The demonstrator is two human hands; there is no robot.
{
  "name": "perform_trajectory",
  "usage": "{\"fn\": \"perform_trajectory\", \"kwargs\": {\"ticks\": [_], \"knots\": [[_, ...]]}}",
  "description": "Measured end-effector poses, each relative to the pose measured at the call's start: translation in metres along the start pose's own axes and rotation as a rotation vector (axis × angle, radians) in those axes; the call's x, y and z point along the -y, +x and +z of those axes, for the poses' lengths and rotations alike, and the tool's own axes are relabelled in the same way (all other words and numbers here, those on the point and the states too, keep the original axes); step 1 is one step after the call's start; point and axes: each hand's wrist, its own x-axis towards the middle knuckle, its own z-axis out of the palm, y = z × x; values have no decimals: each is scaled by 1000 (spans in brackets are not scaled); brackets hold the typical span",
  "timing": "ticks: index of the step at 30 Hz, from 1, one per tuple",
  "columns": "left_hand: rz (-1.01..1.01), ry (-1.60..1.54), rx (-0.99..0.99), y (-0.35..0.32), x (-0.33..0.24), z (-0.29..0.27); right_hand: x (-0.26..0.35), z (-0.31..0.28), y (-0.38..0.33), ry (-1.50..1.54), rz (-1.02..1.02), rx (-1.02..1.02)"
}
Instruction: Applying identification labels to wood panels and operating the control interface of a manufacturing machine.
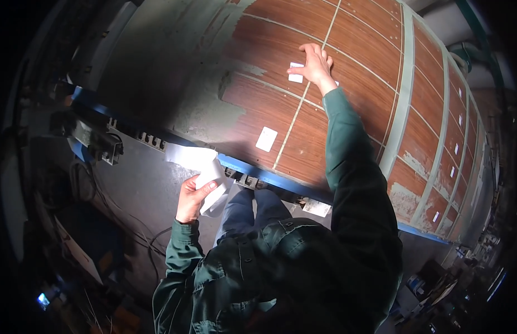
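My left hand grips a curling strip of white labels; its loose end hangs out to the left past the blue edge of the work surface. My right hand reaches out over a brown wood-grain panel, fingers apart. Its thumb rests at a small white label on the panel, partly covering it. Closer to me, another white label lies flat on the wood-grain surface. A white speck shows beside my right wrist, too small to tell.
Pale seams divide the panel into rectangles, and a wide grey-green strip crosses it at right. More small white labels dot the sections beyond. Along the near side runs a blue rail with metal fittings. Cables trail on the floor at left.
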Motion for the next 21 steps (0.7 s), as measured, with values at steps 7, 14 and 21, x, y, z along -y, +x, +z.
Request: {"fn": "perform_trajectory", "kwargs": {"ticks": [7,14,21], "knots": [[21,76,-5,-3,-1,0,-14,41,-20,-196,58,-318],[93,407,216,7,-24,24,127,-12,-147,974,-647,477],[183,488,362,3,-42,10,102,-33,-183,1061,-326,783]]}}
